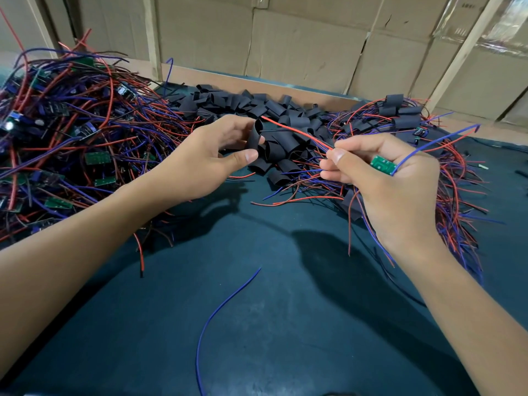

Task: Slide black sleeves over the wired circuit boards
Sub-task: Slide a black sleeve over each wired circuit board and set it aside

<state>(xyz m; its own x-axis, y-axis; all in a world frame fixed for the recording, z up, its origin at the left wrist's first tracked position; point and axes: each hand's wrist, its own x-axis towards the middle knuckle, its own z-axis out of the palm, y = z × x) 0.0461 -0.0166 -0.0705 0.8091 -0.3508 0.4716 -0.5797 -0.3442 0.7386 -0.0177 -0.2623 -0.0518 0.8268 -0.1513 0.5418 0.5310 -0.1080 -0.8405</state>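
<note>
Two hands are busy; your left hand (210, 155) pinches one black sleeve (255, 135) upright between thumb and fingers, its mouth facing right; your right hand (383, 178) is curled round a green circuit board (383, 164) and nips its red wire (297, 132) at the fingertips; the wire tip sits just beside the sleeve mouth; threading looks to be the step; next, feed the leads through, then draw the sleeve along to the board, above the tabletop (285, 324).

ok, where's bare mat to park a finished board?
Free: the dark mat near you between the forearms, only a loose blue wire crossing it. Crowded: wired-board heap left, sleeve pile at the back, sleeved boards right.
</note>
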